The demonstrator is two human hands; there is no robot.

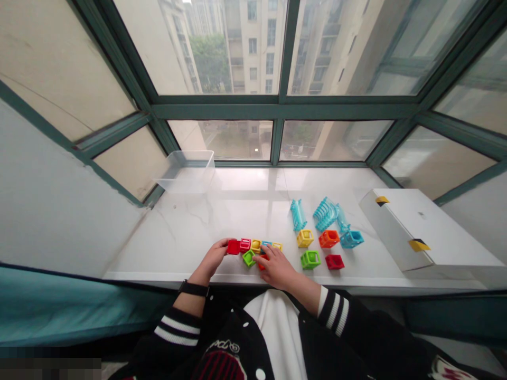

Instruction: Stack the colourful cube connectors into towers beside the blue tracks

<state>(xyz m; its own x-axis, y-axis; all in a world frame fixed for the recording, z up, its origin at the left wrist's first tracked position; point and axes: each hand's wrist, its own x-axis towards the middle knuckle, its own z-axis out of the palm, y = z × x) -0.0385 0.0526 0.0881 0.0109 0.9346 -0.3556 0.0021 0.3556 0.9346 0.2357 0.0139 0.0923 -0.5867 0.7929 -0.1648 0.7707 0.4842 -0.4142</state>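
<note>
My left hand [215, 258] is closed on the left side of a red toy block [233, 246], at the end of a short row. To its right in that row stand a pinkish-red block [245, 245], a yellow block [256, 245], a blue block [266, 244] and another yellow block [277, 246]. My right hand [276, 268] reaches over the near side of the row, its fingers around an orange-red block [262, 262] that they partly cover. Just left of those fingertips sits a tilted green block [249, 258].
Right of my hands are a yellow block [304, 238], orange block [329, 239], blue block [352, 239], green block [310, 259] and red block [335, 262]. Behind them lie clear blue track pieces [326, 213]. A clear bin [186, 179] stands back left, a white box [428, 227] right.
</note>
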